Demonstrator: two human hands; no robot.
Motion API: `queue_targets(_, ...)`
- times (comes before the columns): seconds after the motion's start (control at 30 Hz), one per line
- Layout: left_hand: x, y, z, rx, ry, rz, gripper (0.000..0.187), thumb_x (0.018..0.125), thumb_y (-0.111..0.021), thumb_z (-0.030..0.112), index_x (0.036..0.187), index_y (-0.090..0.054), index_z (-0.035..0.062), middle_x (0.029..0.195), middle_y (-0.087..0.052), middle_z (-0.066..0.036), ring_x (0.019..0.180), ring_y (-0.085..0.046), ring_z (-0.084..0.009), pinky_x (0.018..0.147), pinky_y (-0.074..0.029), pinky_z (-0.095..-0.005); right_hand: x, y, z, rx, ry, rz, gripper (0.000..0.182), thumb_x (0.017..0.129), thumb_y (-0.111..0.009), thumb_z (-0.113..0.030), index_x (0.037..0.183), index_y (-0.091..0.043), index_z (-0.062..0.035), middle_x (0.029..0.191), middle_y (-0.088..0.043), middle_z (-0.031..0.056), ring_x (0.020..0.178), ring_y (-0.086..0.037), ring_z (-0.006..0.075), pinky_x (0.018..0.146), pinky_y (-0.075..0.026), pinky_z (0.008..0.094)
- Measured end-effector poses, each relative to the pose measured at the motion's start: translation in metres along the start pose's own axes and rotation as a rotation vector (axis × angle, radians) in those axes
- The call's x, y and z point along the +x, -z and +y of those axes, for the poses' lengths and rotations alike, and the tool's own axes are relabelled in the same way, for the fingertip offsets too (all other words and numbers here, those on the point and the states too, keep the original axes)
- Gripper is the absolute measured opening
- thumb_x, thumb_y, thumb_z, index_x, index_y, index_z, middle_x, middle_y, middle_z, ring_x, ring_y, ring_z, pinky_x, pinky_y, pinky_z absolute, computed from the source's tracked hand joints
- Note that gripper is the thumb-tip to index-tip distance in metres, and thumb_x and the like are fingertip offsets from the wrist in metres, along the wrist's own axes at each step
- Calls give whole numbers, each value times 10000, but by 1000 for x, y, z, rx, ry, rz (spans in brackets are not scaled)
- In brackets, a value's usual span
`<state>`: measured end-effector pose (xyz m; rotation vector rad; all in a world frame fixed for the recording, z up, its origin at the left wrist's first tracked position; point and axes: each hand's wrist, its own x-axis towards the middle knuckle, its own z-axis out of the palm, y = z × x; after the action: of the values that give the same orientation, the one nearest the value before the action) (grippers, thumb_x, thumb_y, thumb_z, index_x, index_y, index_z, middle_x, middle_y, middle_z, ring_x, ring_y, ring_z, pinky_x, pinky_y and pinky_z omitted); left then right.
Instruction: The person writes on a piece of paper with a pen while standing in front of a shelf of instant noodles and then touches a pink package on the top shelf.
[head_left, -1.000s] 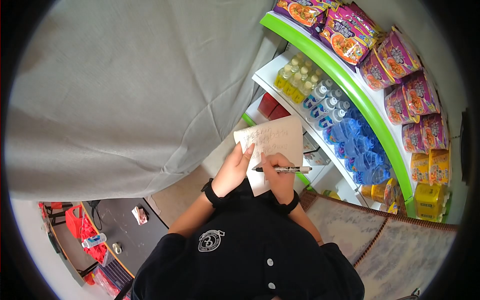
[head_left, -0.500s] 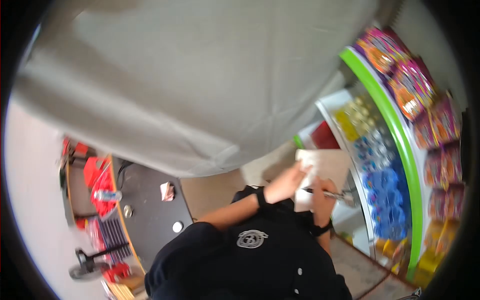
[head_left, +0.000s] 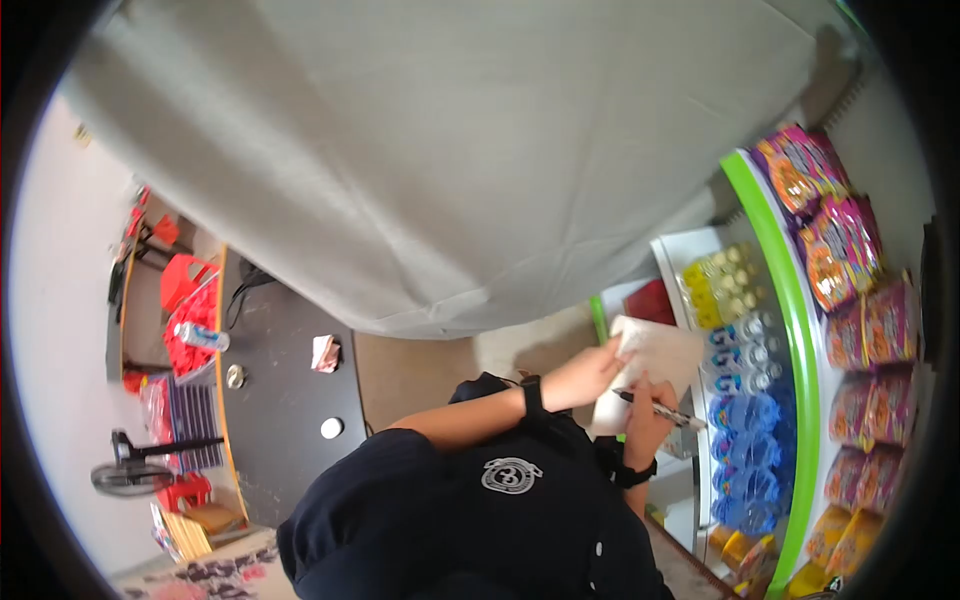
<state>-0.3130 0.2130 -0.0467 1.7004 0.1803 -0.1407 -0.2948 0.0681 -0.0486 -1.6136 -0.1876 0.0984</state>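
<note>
My left hand (head_left: 582, 378) is closed on the near-left edge of a pale sheet or pad of paper (head_left: 665, 350). Just right of it, my right hand (head_left: 650, 418) grips a marker pen (head_left: 678, 415), whose black tip lies over the paper close to my left fingers. Each wrist wears a black band. Whether there is writing on the paper is too small to tell.
Right, a green-edged shelf (head_left: 785, 290) holds bottles (head_left: 745, 420) and snack packs (head_left: 840, 250). Grey cloth (head_left: 420, 150) hangs ahead. Left, a dark table (head_left: 290, 420) bears a crumpled wrapper (head_left: 325, 353) and a white round item (head_left: 331, 428); a fan (head_left: 133, 478) stands beyond.
The whole view has shifted, and the shelf and table appear sharper. Both hands still hold the paper and pen; the pen tip remains near my left fingers.
</note>
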Motion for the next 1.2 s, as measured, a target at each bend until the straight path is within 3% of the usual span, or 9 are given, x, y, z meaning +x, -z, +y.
queue_targets(0.03, -2, 5, 11, 46, 110, -47, 332, 977, -401, 224, 1233, -436, 17, 1067, -593, -162, 977, -577, -245, 861, -440, -317, 1, 1, 2, -26, 31, -17, 272, 890, -583, -94, 640, -494, -37, 615, -516, 9, 542, -414, 50, 516, -334, 211)
queue_targets(0.17, 4, -6, -22, -99, -160, 30, 296, 978, -412, 188, 1208, -450, 5, 1053, -585, -79, 972, -529, -143, 866, -425, -290, 1, 4, -5, -55, 51, 0, 249, 872, -605, -96, 640, -541, -30, 603, -502, -8, 555, -427, 53, 517, -343, 224)
queue_targets(0.27, 6, -7, -9, -172, -127, -3, 295, 986, -402, 188, 1200, -442, -12, 1100, -551, -68, 1022, -480, -115, 899, -396, -277, 0, 4, -12, -80, 68, 4, 258, 865, -604, -80, 632, -516, -14, 574, -498, -1, 535, -410, 52, 502, -330, 228)
queue_targets(0.37, 6, -12, -1, -229, -180, -16, 330, 984, -410, 219, 1224, -430, -6, 1103, -577, -130, 1012, -536, -173, 894, -414, -298, -4, 4, -9, -44, 93, 62, 266, 863, -600, -71, 626, -500, -2, 572, -496, 3, 534, -404, 54, 504, -331, 234)
queue_targets(0.5, 7, -13, 4, -199, -165, -95, 325, 987, -404, 206, 1232, -425, -6, 1123, -563, -106, 1029, -508, -145, 908, -404, -288, -11, 6, -13, 12, -9, 93, 264, 864, -592, -61, 626, -496, 2, 569, -496, 2, 535, -399, 53, 509, -333, 234)
queue_targets(0.6, 13, -17, 2, -208, -136, -149, 333, 987, -405, 201, 1239, -416, -16, 1139, -556, -116, 1048, -505, -151, 916, -399, -288, -15, 9, -14, 13, -21, 138, 312, 881, -586, -79, 606, -446, -31, 596, -465, -31, 554, -372, 35, 519, -320, 216)
queue_targets(0.93, 20, -31, 7, -316, -86, -314, 353, 988, -408, 191, 1262, -391, -32, 1202, -518, -84, 1088, -472, -121, 943, -378, -269, -26, 26, -9, 28, 0, 337, 288, 881, -593, -95, 618, -488, -44, 586, -499, -19, 525, -408, 26, 509, -336, 198)
queue_targets(1.03, 20, -35, 7, -297, -89, -350, 355, 989, -405, 191, 1267, -388, -29, 1196, -522, -86, 1078, -479, -121, 934, -387, -268, -30, 29, -13, 146, -145, 381, 286, 880, -605, -113, 627, -485, -54, 564, -505, -13, 491, -417, 25, 481, -334, 187)
queue_targets(1.2, 24, -37, 7, -257, -69, -405, 356, 990, -399, 187, 1274, -384, -26, 1189, -526, -87, 1069, -485, -122, 929, -390, -267, -32, 24, -17, 85, -160, 422, 315, 856, -636, -112, 607, -453, -54, 541, -446, -38, 511, -359, 24, 465, -301, 211)
